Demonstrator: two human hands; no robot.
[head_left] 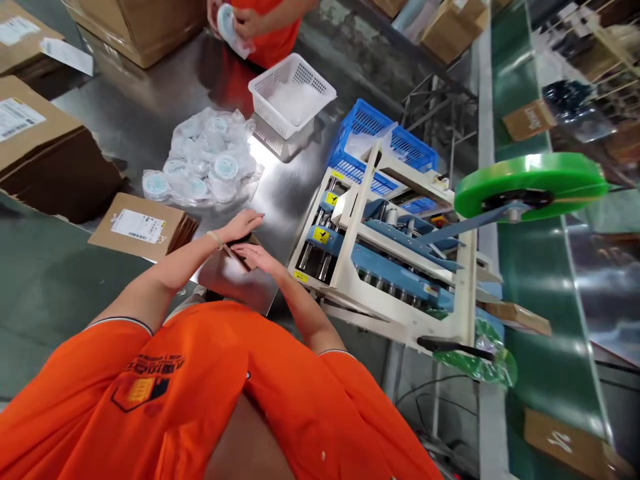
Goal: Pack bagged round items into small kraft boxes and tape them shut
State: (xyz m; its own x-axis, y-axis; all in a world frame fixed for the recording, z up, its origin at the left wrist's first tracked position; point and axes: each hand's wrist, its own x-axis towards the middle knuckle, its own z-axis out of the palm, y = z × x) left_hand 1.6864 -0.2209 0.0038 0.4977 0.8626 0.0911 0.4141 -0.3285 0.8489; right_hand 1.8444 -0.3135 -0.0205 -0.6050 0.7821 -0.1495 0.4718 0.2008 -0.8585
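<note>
Both of my hands are at a small brown cardboard box [240, 259] near the front edge of the metal table. My left hand [242, 225] lies over the box's far left side, fingers stretched out. On its right side rests my right hand [256, 255], its fingers extended across the cardboard. Part of the box is hidden beneath the hands. Beyond it lies a pile of clear plastic packets [210, 160] with round pale-blue items. A flat stack of labelled cartons [143, 227] sits to the left.
A white basket [293, 97] and a blue crate [385, 143] stand farther back. To the right is a taping machine [395, 247] with a green tape roll [530, 183], then a green conveyor [540, 267] carrying boxes. Another person's hands [240, 23] hold a packet at the top.
</note>
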